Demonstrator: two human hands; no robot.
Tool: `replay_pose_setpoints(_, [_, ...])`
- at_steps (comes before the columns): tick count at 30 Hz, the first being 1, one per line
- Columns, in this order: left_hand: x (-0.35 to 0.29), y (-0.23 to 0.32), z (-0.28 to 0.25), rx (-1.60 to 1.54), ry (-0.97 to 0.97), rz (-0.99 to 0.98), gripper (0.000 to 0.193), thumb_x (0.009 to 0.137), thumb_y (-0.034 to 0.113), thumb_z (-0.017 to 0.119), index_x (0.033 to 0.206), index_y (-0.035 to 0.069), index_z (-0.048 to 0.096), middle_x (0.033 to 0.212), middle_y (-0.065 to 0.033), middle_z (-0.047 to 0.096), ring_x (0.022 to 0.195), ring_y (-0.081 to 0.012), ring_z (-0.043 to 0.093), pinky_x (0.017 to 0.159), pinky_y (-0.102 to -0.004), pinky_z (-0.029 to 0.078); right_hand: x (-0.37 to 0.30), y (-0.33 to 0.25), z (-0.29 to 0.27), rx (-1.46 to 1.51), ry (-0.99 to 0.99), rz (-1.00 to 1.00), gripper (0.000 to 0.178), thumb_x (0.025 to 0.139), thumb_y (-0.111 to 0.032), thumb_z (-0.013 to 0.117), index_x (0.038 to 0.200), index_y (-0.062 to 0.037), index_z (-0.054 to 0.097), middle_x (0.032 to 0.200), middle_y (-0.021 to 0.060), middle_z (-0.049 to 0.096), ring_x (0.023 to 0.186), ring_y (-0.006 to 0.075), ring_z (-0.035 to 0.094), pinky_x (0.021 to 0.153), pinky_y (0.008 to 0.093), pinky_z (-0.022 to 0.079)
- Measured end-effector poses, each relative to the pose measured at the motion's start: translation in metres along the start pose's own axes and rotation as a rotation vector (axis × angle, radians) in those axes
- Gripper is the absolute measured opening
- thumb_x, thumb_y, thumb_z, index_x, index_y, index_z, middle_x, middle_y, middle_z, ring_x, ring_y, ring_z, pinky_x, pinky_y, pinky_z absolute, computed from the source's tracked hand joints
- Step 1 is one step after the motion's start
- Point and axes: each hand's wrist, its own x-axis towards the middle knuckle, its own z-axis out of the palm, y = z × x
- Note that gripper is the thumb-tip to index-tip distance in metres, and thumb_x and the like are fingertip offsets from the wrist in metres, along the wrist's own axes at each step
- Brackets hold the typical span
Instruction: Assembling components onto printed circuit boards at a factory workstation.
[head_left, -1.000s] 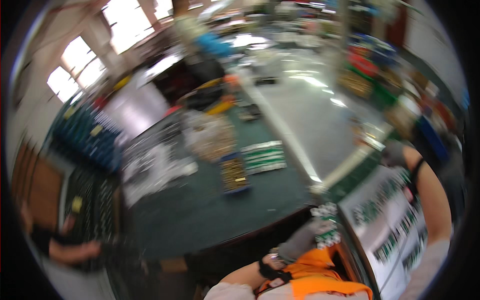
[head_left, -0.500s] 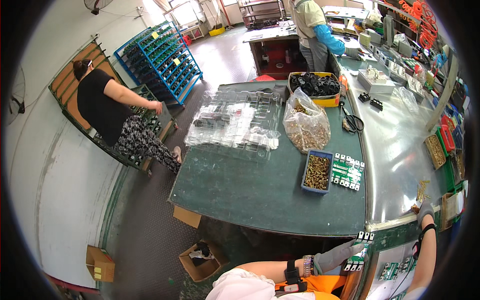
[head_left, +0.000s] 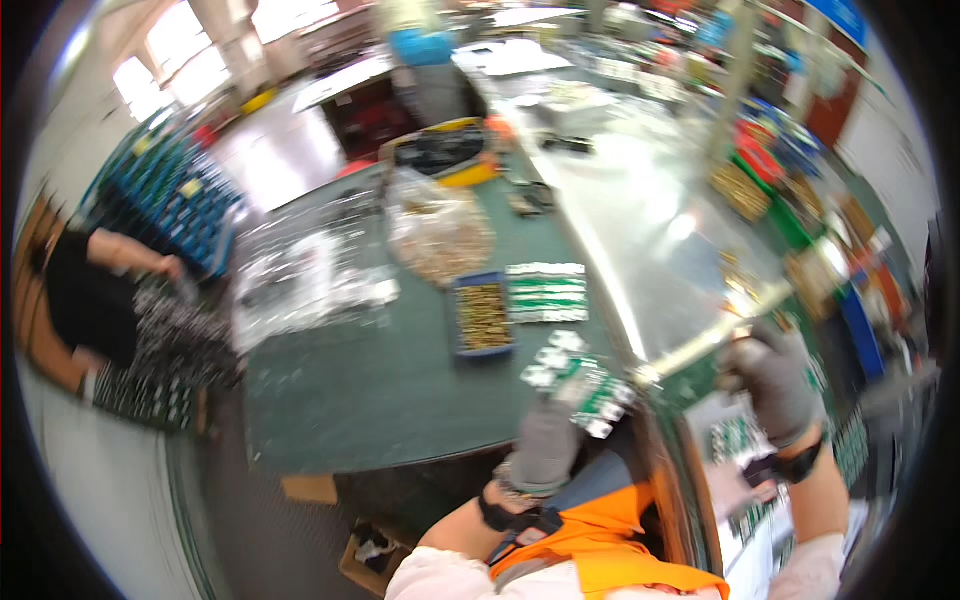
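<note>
My left hand [head_left: 548, 446], in a grey glove, is closed on a green circuit board [head_left: 606, 398] with white parts along its edges, held over the table's near right corner. Grey-gloved too, my right hand [head_left: 775, 382] has its fingers curled just on the near side of a small pile of brass pieces [head_left: 738, 280]. Motion blur hides what its fingers hold, if anything. Beyond the held board, a blue bin [head_left: 484, 351] full of small brass parts stands beside another green circuit board [head_left: 547, 293] lying flat.
On the green table [head_left: 400, 400] are clear plastic trays [head_left: 310, 265], a bag of brass parts [head_left: 432, 230], scissors [head_left: 530, 198] and a yellow box of black parts [head_left: 470, 172]. Coloured bins [head_left: 770, 180] line the right. One person stands left, another at the far end.
The view has swung right and blurred. My left hand has brought the circuit board up to the table's corner. My right hand has drawn back from the brass pile, fingers curled.
</note>
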Motion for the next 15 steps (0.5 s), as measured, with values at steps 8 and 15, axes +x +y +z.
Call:
replay_pose_setpoints(8, [0.002, 0.088, -0.005, -1.098, 0.269, -0.16, 0.034, 0.088, 0.01, 0.043, 0.12, -0.003, 0.044, 0.114, -0.0164, 0.055, 0.091, -0.0194, 0.057, 0.078, -0.0322, 0.052, -0.062, 0.034, 0.065, 0.385, -0.057, 0.266, 0.019, 0.089, -0.01, 0.056, 0.104, 0.0017, 0.054, 0.085, 0.0094, 0.064, 0.068, 0.0105, 0.06, 0.064, 0.0237, 0.052])
replay_pose_setpoints(15, [-0.011, 0.109, 0.01, -1.237, 0.23, -0.219, 0.048, 0.085, 0.022, 0.048, 0.125, -0.004, 0.041, 0.11, -0.0161, 0.054, 0.089, -0.0204, 0.058, 0.077, -0.0333, 0.051, -0.078, 0.042, 0.067, 0.456, 0.03, 0.191, 0.021, 0.09, -0.013, 0.057, 0.104, 0.0023, 0.054, 0.085, 0.0069, 0.063, 0.066, 0.0081, 0.06, 0.06, 0.0213, 0.051])
